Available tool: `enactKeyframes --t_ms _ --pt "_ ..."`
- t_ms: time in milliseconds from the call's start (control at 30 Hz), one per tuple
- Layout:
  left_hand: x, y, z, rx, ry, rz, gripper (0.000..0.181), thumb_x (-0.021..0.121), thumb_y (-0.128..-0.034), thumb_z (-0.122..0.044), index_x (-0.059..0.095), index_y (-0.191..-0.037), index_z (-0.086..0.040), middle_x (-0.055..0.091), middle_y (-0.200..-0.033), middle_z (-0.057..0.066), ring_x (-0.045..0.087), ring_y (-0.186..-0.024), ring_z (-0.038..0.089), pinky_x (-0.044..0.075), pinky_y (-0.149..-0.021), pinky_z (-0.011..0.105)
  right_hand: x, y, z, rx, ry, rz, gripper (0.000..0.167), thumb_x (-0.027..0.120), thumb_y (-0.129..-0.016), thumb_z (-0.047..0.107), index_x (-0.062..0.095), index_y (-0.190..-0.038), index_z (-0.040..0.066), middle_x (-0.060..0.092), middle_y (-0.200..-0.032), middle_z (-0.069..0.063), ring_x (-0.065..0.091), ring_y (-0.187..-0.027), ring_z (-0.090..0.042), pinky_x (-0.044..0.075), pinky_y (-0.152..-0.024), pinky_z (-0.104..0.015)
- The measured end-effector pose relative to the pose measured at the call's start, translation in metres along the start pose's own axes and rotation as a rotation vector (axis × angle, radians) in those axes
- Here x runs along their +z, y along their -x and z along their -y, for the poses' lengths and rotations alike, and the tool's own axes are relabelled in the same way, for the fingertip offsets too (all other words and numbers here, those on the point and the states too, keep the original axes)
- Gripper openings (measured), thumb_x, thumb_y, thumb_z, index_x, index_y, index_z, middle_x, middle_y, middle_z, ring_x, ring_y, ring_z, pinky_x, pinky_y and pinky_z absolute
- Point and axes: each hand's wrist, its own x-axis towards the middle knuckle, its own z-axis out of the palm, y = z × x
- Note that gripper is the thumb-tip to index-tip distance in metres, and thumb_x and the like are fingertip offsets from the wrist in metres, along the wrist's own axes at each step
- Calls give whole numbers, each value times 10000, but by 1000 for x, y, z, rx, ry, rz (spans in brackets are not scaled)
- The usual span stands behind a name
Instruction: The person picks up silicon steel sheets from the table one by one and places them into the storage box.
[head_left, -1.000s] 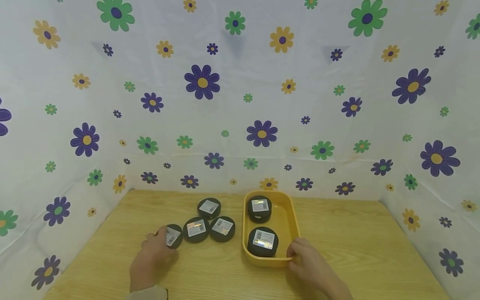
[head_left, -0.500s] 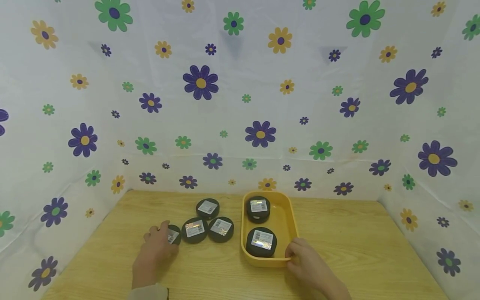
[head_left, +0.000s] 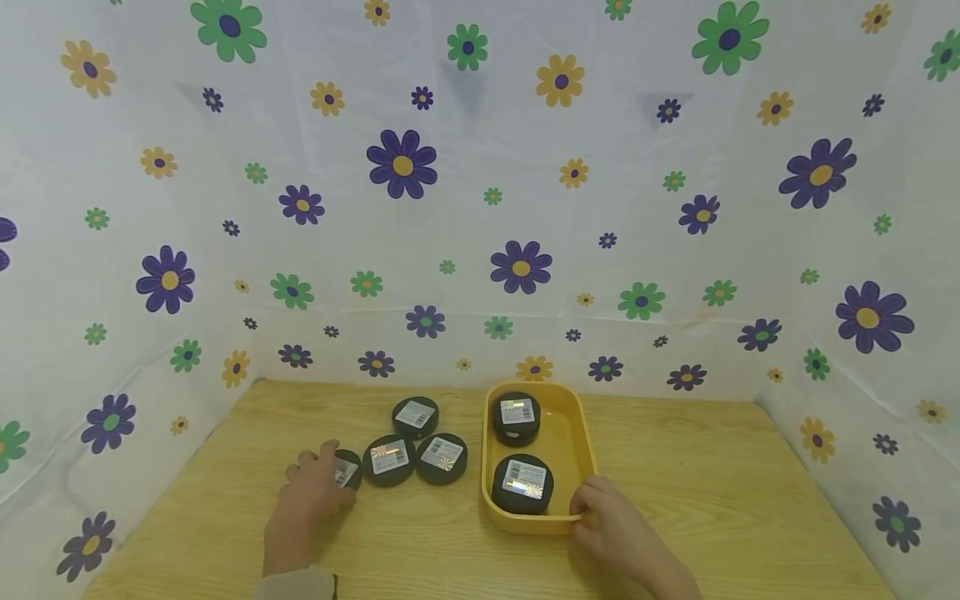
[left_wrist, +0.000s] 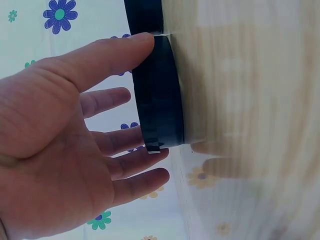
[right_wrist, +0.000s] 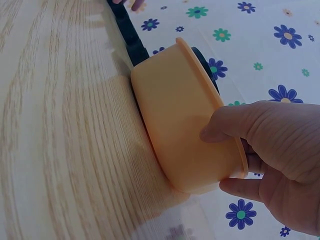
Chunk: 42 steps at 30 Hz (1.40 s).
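My left hand is at the leftmost black tape roll, thumb on its near side and fingers reaching round the far side. In the left wrist view this roll lies flat on the table, a short loose end showing at its edge. My right hand grips the near right corner of a yellow tray, thumb outside and fingers over the rim. Inside the tray, along its left side, are a front roll and a back roll; the back one looks taller, perhaps stacked.
Beside the left hand's roll lie three more black rolls: a middle one, a right one and a rear one. All have pale labels on top. A flowered white cloth walls off the wooden table at back and sides.
The left hand has shifted slightly at the leftmost roll, its fingers covering a little more of it. The right hand, the tray and the other rolls stay put.
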Motion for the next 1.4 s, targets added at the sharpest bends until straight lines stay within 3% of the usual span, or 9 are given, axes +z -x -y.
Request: enactKeyframes --t_ms 400,567,867,1400 --pt "-6 2 -2 -77 57 40 884 726 -788 -232 247 -1480 38 387 -1248 393 420 -1101 533 424 -882 680 0 -1 -1 5 -12 5 248 698 -697 -30 578 -765 175 479 -819 134 448 -792 -42 472 -716 -255" --pt "-7 3 -2 -64 61 17 883 726 -747 -235 272 -1451 41 418 -1187 380 431 -1060 530 442 -838 669 2 0 -2 -1 -9 -12 251 692 -686 -35 576 -754 177 482 -816 136 451 -787 -41 474 -714 -259" --pt "-10 4 -3 -39 32 13 888 741 -753 -293 289 -1440 43 459 -1133 353 473 -979 477 458 -800 625 1 0 0 0 -3 -15 252 694 -690 -36 578 -761 176 488 -822 135 460 -789 -42 479 -716 -264" --pt "-14 3 -2 -38 39 4 895 731 -760 -315 285 -1452 37 458 -1182 364 476 -1021 492 439 -837 647 0 -1 0 25 -4 10 250 704 -707 -23 577 -771 182 478 -827 135 456 -793 -40 477 -719 -265"
